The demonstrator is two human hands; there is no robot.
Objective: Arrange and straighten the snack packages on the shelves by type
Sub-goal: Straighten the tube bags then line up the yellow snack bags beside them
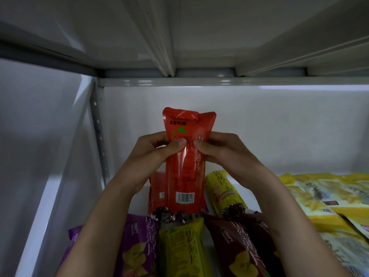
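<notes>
Both hands grasp the red pack point(185, 156) upright, the left hand point(159, 150) and right hand point(217, 150) pinching its sides with thumbs pressed on the front (barcode end down). Below the hands, on the shelf point(239, 182), lie a second red pack point(156, 190), purple pack point(137, 246), yellow packs point(183, 248) and maroon pack point(239, 244).

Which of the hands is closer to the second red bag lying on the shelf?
Left. The left hand grips the held red package right above the second red bag; the right hand grips its far side.
</notes>
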